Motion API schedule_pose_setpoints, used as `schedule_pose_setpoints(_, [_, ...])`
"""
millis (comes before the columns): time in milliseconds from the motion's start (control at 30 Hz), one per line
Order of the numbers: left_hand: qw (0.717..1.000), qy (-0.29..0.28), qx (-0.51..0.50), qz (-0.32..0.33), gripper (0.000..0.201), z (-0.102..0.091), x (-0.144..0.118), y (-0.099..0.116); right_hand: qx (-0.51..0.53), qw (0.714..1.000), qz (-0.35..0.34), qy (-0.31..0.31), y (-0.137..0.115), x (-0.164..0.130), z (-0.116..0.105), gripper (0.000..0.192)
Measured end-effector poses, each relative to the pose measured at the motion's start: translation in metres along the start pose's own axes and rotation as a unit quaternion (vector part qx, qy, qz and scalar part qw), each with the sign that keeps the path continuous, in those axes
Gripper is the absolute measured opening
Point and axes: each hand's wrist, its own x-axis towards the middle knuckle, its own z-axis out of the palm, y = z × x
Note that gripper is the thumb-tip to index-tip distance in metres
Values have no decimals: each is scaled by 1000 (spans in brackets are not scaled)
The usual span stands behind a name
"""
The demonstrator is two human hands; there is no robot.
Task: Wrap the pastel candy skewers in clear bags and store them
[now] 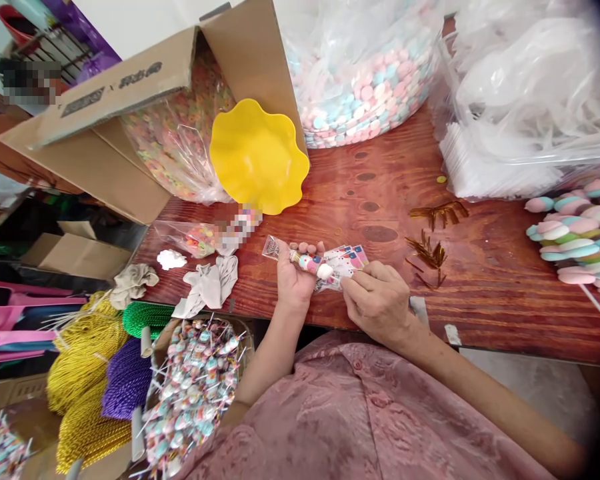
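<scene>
My left hand (pixel 294 277) grips a marshmallow candy stick inside a small clear printed bag (pixel 341 263), held just above the near edge of the red-brown wooden table (pixel 380 200). My right hand (pixel 377 300) pinches the lower side of the same bag from the right. The pastel candy (pixel 313 265) shows between my left fingers. Gold twist ties (pixel 427 253) lie on the table just right of my hands.
A yellow wavy bowl (pixel 257 157) leans on an open cardboard box (pixel 130 93) of candy. A big bag of pastel marshmallows (pixel 365 80) sits behind. Finished candy skewers (pixel 580 233) lie far right. A box of wrapped lollipops (pixel 195 393) and coloured cord bundles (pixel 87 373) sit lower left.
</scene>
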Motion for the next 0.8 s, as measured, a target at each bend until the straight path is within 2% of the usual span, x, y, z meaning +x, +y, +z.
schedule_pose_setpoints(167, [1000, -23, -1, 4, 50, -2, -1, -3, -12, 999, -31, -1, -3, 0, -2, 29])
schedule_pose_setpoints(400, [998, -60, 32, -18, 44, -6, -8, -15, -21, 999, -26, -12, 2, 0, 5, 28])
schedule_pose_setpoints(500, [996, -80, 49, -16, 42, -8, -8, -17, 5, 1000, -2, -31, 3, -1, 9, 27])
schedule_pose_setpoints(600, [995, -80, 55, -26, 43, -7, -7, -14, 76, 994, 34, -69, 5, -4, 14, 27])
schedule_pose_setpoints(733, [995, -66, 61, -43, 45, -6, -4, -7, 189, 967, 122, -117, 12, -10, 16, 23])
schedule_pose_setpoints(800, [993, -67, 71, -61, 47, -6, -2, -3, 195, 963, 132, -134, 15, -11, 15, 22])
